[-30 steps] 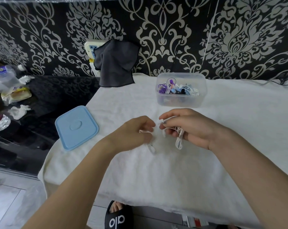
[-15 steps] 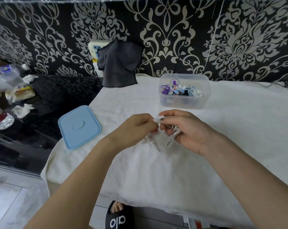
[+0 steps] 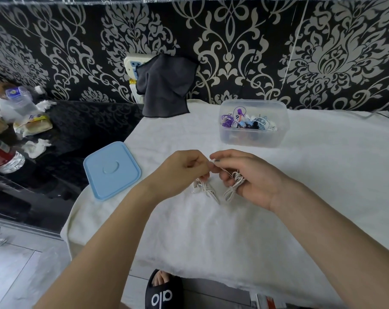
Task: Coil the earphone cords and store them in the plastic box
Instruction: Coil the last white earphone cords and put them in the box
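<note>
A white earphone cord (image 3: 233, 186) hangs between both hands over the white cloth. My right hand (image 3: 251, 177) holds a looped bundle of it in curled fingers. My left hand (image 3: 184, 168) pinches the cord near my right fingertips, and the free end with the earbuds (image 3: 203, 188) dangles below it onto the cloth. The clear plastic box (image 3: 253, 139) stands open behind the hands, holding several coiled purple, blue and white cords (image 3: 247, 121). Its light blue lid (image 3: 112, 170) lies flat to the left.
The table is covered by a white cloth (image 3: 233, 237). A dark grey cloth (image 3: 166, 90) hangs over a white power strip on the wall. Bottles, wrappers and tissues (image 3: 17, 121) crowd the black surface at left. A foot in a black slipper (image 3: 161, 291) shows below the table edge.
Both hands have come closer together, fingertips almost touching. The dangling end has shifted under my left hand, and the bundle in my right hand hangs lower.
</note>
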Demonstrator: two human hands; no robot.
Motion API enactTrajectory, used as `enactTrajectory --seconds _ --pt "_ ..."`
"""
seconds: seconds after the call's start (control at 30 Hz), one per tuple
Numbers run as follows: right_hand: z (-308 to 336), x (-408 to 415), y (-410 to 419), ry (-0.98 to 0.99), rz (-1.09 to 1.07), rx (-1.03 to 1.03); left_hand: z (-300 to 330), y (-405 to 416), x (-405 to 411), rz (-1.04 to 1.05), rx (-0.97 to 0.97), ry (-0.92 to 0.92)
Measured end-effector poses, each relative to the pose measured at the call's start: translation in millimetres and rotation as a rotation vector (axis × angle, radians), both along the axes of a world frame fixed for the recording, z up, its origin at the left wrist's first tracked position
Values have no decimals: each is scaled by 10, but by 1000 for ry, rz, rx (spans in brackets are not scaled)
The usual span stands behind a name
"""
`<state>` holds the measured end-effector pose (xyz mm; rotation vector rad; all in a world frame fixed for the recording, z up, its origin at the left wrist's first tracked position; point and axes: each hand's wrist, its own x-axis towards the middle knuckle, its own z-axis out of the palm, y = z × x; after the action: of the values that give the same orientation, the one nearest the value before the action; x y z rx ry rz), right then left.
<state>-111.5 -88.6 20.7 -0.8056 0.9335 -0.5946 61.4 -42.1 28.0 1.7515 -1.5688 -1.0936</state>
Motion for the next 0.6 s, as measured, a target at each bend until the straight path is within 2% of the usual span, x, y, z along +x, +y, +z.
enactTrajectory --seconds 0.17,0.33,0.43,0.6 --pt "-32 26 -12 28 -19 -25 -11 5 183 54 -31 14" --pt "-47 87 15 94 13 -94 -143 27 548 302 -71 -354" --pt "-49 137 30 132 48 -118 -184 94 648 266 -4 -420" --pt "-53 178 55 144 63 -145 -255 134 578 121 65 -374"
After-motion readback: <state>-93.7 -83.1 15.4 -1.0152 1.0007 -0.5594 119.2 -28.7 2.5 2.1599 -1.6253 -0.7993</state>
